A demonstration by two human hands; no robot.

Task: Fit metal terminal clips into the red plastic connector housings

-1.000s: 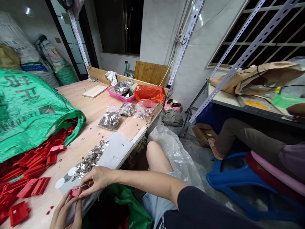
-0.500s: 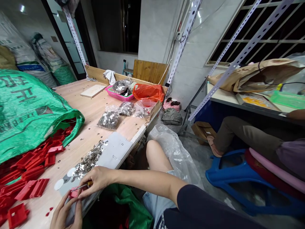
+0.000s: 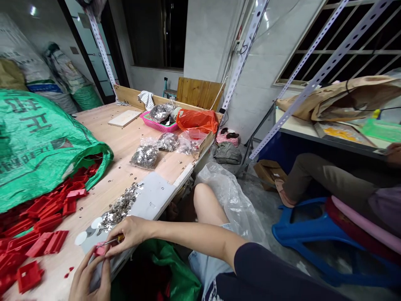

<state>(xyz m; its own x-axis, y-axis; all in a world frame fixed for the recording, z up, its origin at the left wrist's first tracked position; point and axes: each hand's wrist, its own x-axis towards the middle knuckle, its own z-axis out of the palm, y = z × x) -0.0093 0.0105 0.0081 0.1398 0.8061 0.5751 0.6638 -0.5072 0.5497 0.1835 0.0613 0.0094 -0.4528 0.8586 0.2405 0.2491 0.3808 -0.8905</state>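
Note:
At the table's near edge, my left hand (image 3: 90, 276) has its fingers closed round a small pink-red piece (image 3: 100, 249). My right hand (image 3: 127, 234) pinches a thin metal tool with a yellowish handle (image 3: 120, 238), its shaft lying over the piece. Just beyond my hands is a heap of small shiny metal parts (image 3: 120, 207) on a grey sheet (image 3: 153, 190). Two white discs, one of them the nearer disc (image 3: 80, 238), lie left of the heap. Red plastic parts (image 3: 46, 225) spill from a green sack (image 3: 46, 142) on the left.
Bags of metal parts (image 3: 144, 156) and a pink basket (image 3: 159, 125) stand farther back on the table (image 3: 106, 138), beside a red-orange bag (image 3: 197, 120). A green bag (image 3: 175, 267) is below the table edge. At right, a person sits by a blue stool (image 3: 300, 230).
The whole view has shifted slightly, so the table and my hands appear a little farther right. My hands keep the same hold on the piece and the tool.

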